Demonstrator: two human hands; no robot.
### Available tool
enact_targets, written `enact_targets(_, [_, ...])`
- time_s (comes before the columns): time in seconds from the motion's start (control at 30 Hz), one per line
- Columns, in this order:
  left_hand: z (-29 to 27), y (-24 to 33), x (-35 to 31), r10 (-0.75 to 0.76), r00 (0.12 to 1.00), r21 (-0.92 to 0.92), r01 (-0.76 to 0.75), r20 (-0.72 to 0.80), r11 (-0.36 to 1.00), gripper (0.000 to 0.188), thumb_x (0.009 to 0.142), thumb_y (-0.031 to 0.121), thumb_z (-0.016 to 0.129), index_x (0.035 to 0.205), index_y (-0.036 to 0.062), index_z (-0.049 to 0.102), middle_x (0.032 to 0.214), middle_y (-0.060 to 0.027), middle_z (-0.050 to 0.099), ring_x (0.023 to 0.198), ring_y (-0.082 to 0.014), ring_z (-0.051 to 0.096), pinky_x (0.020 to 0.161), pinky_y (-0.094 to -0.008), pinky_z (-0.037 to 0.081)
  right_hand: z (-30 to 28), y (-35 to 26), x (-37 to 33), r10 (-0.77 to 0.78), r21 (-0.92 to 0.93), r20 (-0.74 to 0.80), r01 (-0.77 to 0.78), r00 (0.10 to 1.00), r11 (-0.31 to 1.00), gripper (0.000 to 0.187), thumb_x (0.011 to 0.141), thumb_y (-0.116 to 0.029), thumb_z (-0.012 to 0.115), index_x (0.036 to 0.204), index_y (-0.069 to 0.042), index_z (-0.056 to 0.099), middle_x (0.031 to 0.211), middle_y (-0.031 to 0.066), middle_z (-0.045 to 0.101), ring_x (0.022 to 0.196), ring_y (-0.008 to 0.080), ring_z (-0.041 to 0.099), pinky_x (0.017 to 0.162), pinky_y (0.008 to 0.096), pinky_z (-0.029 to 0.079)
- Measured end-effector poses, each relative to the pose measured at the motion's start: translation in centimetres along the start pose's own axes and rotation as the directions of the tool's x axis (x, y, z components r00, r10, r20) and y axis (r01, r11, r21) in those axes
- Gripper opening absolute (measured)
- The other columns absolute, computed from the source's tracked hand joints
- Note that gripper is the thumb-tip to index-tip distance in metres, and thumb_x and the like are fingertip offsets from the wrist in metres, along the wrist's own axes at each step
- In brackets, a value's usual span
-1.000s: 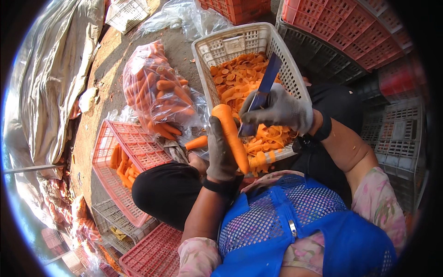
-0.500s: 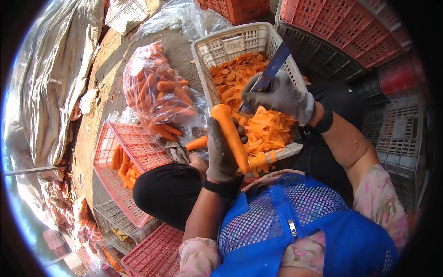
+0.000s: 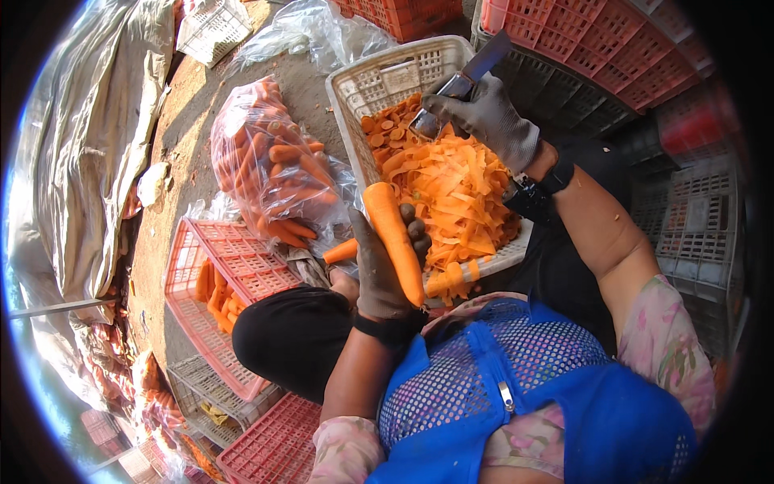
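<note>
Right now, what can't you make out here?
Head view:
- Palm of the left hand: behind the carrot it holds.
- Floor of the white crate: buried under peelings.
- Part of the bladed tool: covered by the right hand.
- Top-centre red crate: cut by the upper edge.

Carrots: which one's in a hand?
The large carrot held in the gloved left hand. Others nearby lie in the clear bag, in the red crate by the left knee, or loose beside the bag.
</note>
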State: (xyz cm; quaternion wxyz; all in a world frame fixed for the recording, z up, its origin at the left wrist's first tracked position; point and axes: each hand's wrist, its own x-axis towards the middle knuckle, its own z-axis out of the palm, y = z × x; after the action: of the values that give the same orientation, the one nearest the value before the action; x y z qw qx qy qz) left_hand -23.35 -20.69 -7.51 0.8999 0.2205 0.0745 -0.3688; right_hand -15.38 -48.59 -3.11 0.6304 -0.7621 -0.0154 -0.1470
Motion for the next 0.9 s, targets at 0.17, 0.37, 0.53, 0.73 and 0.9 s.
enact_targets(0.17, [-0.7, 0.0, 0.6, 0.053, 0.982, 0.047, -0.045, -0.184, 0.998, 0.074, 0.102, 0.076, 0.060, 0.125, 0.0060, 0.062, 0.106, -0.0101, 0.070, 0.091, -0.0233, 0.071, 0.081, -0.0354, 0.062, 3.7, -5.9, -7.7, 0.212, 0.106, 0.462, -0.291, 0.861, 0.951, 0.023, 0.094, -0.014, 0.089, 0.111, -0.001, 0.081, 0.094, 0.0050, 0.081, 0.078, 0.0102, 0.073, 0.070, 0.0263, 0.058])
enact_targets(0.37, [0.4, -0.8, 0.2, -0.007, 0.971, 0.004, 0.008, -0.237, 1.000, 0.071, 0.104, 0.076, 0.057, 0.127, 0.0084, 0.062, 0.123, -0.0162, 0.071, 0.106, -0.0317, 0.074, 0.096, -0.0461, 0.064, 5.4, -3.6, -9.0, 0.024, 0.132, 0.730, -0.176, 0.683, 0.976, 0.025, 0.089, -0.006, 0.090, 0.113, -0.002, 0.082, 0.100, 0.0074, 0.082, 0.082, 0.0122, 0.075, 0.075, 0.0278, 0.061])
enact_targets(0.53, [0.1, -1.3, 0.2, 0.110, 0.976, 0.113, -0.090, -0.186, 0.989, 0.062, 0.111, 0.065, 0.055, 0.132, 0.0075, 0.063, 0.115, -0.0087, 0.070, 0.097, -0.0238, 0.070, 0.085, -0.0377, 0.061, 1.5, -1.7, -2.3, 0.014, 0.240, 0.157, -0.052, 0.987, 0.970, 0.024, 0.104, -0.023, 0.080, 0.117, -0.003, 0.080, 0.097, 0.0065, 0.081, 0.068, 0.0059, 0.067, 0.053, 0.0218, 0.049])
enact_targets(0.73, [-1.2, -0.1, 0.4, -0.010, 0.996, 0.010, 0.010, -0.087, 1.000, 0.068, 0.109, 0.071, 0.052, 0.128, 0.0066, 0.064, 0.097, -0.0068, 0.068, 0.081, -0.0185, 0.065, 0.070, -0.0289, 0.055, 1.8, -4.2, -4.6, 0.187, 0.189, 0.193, -0.223, 0.963, 0.956, 0.027, 0.098, -0.023, 0.087, 0.115, -0.002, 0.082, 0.085, 0.0046, 0.078, 0.058, 0.0067, 0.064, 0.051, 0.0219, 0.049])
enact_targets(0.9, [2.5, -1.1, 0.7, 0.108, 0.967, 0.150, -0.075, -0.230, 0.986, 0.069, 0.112, 0.070, 0.047, 0.141, 0.0090, 0.061, 0.110, -0.0050, 0.070, 0.086, -0.0159, 0.068, 0.072, -0.0280, 0.057, 3.6, -5.2, -7.4, 0.228, 0.210, 0.404, -0.332, 0.886, 0.919, 0.026, 0.095, -0.020, 0.089, 0.110, -0.001, 0.081, 0.080, 0.0061, 0.078, 0.058, 0.0097, 0.067, 0.051, 0.0252, 0.051])
